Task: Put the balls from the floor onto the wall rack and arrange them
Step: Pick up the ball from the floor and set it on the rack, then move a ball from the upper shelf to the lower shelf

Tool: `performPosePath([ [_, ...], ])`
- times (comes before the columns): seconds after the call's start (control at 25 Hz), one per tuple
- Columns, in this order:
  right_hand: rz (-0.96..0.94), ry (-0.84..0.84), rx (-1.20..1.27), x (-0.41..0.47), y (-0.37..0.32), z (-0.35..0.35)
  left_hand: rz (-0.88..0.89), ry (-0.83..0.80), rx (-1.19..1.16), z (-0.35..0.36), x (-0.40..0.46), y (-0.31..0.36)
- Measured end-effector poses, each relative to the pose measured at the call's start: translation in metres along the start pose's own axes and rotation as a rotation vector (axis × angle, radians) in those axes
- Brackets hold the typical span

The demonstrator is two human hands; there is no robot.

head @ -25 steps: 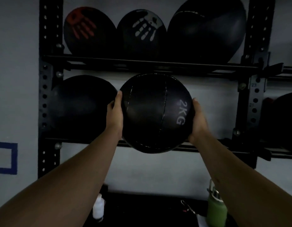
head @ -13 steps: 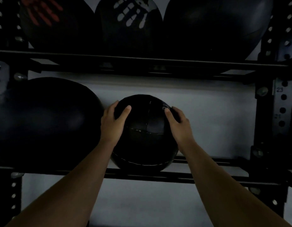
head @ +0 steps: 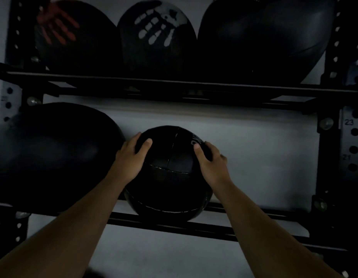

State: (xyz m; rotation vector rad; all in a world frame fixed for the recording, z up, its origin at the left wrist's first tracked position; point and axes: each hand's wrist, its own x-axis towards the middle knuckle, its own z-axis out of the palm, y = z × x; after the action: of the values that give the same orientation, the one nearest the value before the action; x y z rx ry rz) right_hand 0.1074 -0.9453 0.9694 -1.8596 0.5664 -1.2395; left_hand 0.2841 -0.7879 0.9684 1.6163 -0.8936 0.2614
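A small black stitched medicine ball (head: 170, 177) rests on the lower rails of the black wall rack (head: 214, 229), beside a larger black ball (head: 49, 149) on its left. My left hand (head: 132, 159) grips the small ball's upper left side. My right hand (head: 210, 161) grips its upper right side, partly covering white lettering. On the upper shelf sit a black ball with a red handprint (head: 73, 37), one with a white handprint (head: 156, 37) and a big plain black ball (head: 260, 37).
The perforated rack upright (head: 352, 149) with numbered holes stands at the right. To the right of the small ball the lower shelf shows bare grey wall (head: 264, 157) behind it. The scene is dim.
The ball went from held in the air in front of the rack to sitting on the lower rails. Its seam has turned slightly, and my view has come closer.
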Motion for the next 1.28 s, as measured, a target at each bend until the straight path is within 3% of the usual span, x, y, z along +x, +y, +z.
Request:
performPosePath([
  [0.12, -0.040, -0.022, -0.041, -0.003, -0.019, -0.021, 0.005, -0.052, 0.124, -0.013, -0.004, 0.023],
  [0.36, -0.149, 0.168, 0.041, 0.002, -0.084, -0.109, 0.245, 0.037, 0.140, -0.001, -0.012, 0.129],
  [0.72, -0.220, 0.293, 0.002, 0.000, -0.119, -0.248, 0.377, 0.139, 0.222, 0.057, -0.034, 0.255],
  [1.12, -0.434, 0.450, -0.101, 0.092, -0.187, -0.286, 0.447, 0.276, 0.193, 0.064, 0.045, 0.319],
  [1.28, -0.391, 0.457, -0.028, 0.143, -0.212, -0.285, 0.465, 0.258, 0.048, 0.049, 0.102, 0.343],
])
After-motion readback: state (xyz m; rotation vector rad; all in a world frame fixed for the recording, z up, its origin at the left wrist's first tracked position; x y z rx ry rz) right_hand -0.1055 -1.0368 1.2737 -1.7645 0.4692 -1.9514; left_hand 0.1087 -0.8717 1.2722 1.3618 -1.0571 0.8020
